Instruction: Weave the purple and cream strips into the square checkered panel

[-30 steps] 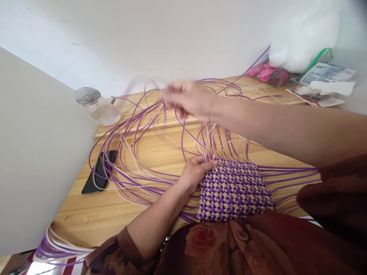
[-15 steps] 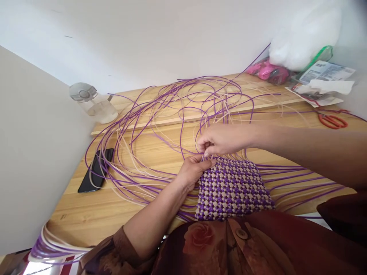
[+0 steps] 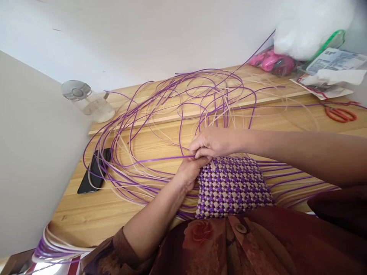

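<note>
A woven panel (image 3: 233,187) in purple and beige checks lies on the wooden table, close to my body. My left hand (image 3: 190,171) is closed on the panel's upper left corner, thumb on top. Just above that corner, my right hand (image 3: 205,143) pinches a purple strand (image 3: 160,158) that runs off to the left; its fingertips touch or nearly touch my left hand. Long loose purple and beige strands (image 3: 126,114) loop from the panel across the table's left and back.
A black phone (image 3: 94,172) lies under strands at the left. A clear bottle (image 3: 90,101) stands behind it. At the right are red-handled scissors (image 3: 340,114), papers (image 3: 335,63), a bag with pink items (image 3: 272,63) and a white bag (image 3: 312,30).
My right hand has moved slightly left and now pinches a purple strand stretched leftward. My left hand stays at the panel's corner. The whole view has shifted a little.
</note>
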### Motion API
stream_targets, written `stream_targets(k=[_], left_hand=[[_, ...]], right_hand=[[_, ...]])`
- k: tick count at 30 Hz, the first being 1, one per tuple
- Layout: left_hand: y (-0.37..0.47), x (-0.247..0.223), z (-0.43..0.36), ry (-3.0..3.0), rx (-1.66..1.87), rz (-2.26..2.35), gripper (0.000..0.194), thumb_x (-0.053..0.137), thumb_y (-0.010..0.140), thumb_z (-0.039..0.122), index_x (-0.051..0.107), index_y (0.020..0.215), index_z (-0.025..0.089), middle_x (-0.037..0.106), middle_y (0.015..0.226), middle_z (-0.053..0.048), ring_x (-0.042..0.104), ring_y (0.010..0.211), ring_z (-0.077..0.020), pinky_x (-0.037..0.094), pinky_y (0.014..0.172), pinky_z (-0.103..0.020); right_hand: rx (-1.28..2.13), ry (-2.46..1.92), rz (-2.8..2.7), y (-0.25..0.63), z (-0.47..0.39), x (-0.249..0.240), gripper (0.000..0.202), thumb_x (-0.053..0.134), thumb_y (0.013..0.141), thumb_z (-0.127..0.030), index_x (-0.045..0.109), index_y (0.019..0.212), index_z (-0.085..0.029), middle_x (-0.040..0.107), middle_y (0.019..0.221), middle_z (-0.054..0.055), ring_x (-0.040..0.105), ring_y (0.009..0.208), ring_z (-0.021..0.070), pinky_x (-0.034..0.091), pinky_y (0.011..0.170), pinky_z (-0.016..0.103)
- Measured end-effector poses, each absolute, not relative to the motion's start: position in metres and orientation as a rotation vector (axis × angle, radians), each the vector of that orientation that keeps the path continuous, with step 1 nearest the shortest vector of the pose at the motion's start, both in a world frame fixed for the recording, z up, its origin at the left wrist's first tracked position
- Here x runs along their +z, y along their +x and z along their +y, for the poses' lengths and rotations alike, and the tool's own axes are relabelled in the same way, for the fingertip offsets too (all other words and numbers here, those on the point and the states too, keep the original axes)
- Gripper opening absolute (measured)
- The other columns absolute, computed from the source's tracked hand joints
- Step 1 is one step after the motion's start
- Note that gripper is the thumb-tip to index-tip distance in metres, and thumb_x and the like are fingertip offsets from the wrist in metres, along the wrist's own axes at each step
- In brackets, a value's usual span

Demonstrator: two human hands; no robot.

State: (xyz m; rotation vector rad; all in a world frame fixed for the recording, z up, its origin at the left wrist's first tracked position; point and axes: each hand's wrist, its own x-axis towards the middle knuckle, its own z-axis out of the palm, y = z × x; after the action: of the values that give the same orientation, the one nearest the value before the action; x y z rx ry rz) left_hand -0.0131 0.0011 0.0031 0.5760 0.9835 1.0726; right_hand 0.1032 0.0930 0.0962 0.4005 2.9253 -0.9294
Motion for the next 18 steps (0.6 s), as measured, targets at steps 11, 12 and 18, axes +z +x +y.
stream_targets(k=[11, 12, 18], left_hand=[[-0.019, 0.003, 0.003, 0.606, 0.933, 0.871, 0.026, 0.086, 0.063, 0.033, 0.076, 0.078, 0.014, 0.071, 0.073, -0.003, 0.060, 0.065, -0.0122, 0.043, 0.067, -0.025], [-0.019, 0.003, 0.003, 0.607, 0.929, 0.865, 0.026, 0.086, 0.062, 0.032, 0.076, 0.078, 0.014, 0.071, 0.073, -0.003, 0.059, 0.064, -0.0121, 0.043, 0.066, -0.025], [-0.020, 0.003, 0.004, 0.587, 0.932, 0.879, 0.028, 0.089, 0.055, 0.030, 0.073, 0.070, 0.013, 0.068, 0.067, -0.003, 0.057, 0.062, -0.0113, 0.041, 0.066, -0.024]], right_hand=[[-0.464, 0.928, 3.274, 0.180, 0.035, 0.076, 0.022, 0.065, 0.089, -0.038, 0.072, 0.083, -0.019, 0.068, 0.083, 0.004, 0.058, 0.083, 0.0176, 0.040, 0.083, 0.033], [-0.427, 0.974, 3.334, 0.180, 0.027, 0.068, 0.019, 0.065, 0.089, -0.036, 0.073, 0.087, -0.019, 0.070, 0.087, 0.005, 0.059, 0.086, 0.0179, 0.041, 0.086, 0.033], [-0.425, 1.308, 3.549, 0.158, 0.004, 0.038, 0.012, 0.059, 0.091, -0.021, 0.070, 0.087, -0.017, 0.068, 0.089, 0.007, 0.058, 0.085, 0.0177, 0.045, 0.083, 0.033]])
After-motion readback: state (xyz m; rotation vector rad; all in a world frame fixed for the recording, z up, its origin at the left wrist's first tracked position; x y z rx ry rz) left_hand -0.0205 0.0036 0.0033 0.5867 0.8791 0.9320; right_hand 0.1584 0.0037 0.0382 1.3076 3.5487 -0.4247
